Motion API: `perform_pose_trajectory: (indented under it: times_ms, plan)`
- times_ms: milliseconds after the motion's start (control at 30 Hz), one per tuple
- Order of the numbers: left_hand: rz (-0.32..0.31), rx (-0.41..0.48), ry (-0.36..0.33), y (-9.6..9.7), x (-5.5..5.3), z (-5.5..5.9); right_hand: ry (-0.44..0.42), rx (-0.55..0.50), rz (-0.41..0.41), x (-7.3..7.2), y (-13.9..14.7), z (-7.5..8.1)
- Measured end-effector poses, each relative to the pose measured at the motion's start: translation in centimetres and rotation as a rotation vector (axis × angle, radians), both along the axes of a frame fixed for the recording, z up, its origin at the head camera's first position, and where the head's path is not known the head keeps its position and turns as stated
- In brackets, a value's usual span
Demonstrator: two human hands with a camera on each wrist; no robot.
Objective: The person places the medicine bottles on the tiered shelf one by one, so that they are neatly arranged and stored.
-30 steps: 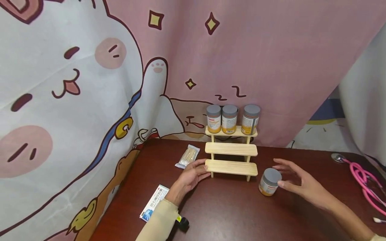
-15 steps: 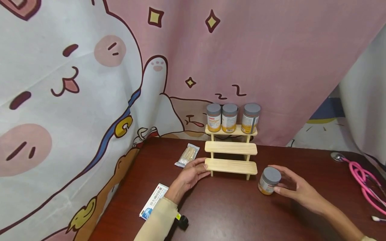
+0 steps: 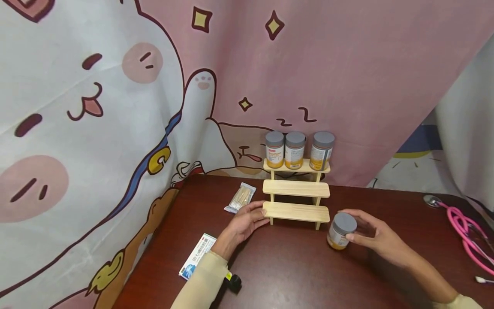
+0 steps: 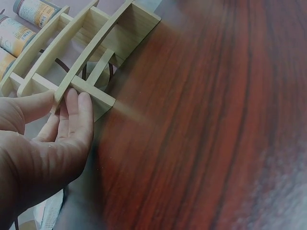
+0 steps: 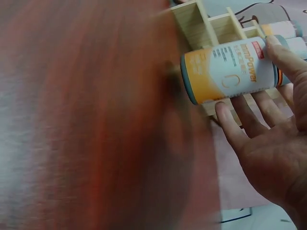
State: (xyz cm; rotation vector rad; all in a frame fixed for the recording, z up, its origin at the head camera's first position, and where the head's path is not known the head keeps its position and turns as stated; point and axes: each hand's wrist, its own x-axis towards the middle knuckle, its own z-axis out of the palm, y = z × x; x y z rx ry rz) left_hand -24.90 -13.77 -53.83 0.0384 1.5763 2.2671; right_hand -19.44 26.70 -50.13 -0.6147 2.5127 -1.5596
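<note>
A wooden three-step display rack stands on the table, with three grey-lidded supplement jars on its top step, the middle one a jar with a barcode. My left hand pinches the left end of the lowest step; in the left wrist view thumb and fingers close on that board's end. My right hand holds a fourth such jar between thumb and fingers, right of the rack. In the right wrist view this orange-and-white jar shows its printed label, the thumb near its lid.
A packet of cotton swabs lies left of the rack. A white-and-blue medicine box and a black-capped item lie by the left forearm. At the right is a pink stethoscope. A printed curtain hangs behind the table.
My right hand has closed in on the jar, taken hold of it and moved it slightly left toward the rack. The left hand stays at the rack's lowest step.
</note>
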Motion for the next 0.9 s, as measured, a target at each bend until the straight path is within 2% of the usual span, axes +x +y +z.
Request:
perform_pose_trajectory:
  times_ms: [167,367,500,700,900]
  plan:
    - [0.000,-0.003,0.000,0.0,-0.1,0.0,0.040,0.006,0.004,-0.7,-0.5,2.0]
    - [-0.007,-0.010,-0.003,-0.1,-0.2,-0.1,0.092,0.027,-0.052,-1.7,-2.3,5.0]
    - [-0.009,-0.012,-0.006,0.0,-0.3,-0.1,0.123,-0.012,-0.082,-2.5,-4.1,6.6]
    - [-0.016,-0.017,-0.012,0.0,-0.4,-0.2,0.163,-0.128,-0.072,-4.2,-8.1,7.7]
    - [0.000,-0.018,-0.010,-0.2,-0.4,-0.2,0.185,-0.179,-0.119,-6.0,-12.7,8.2]
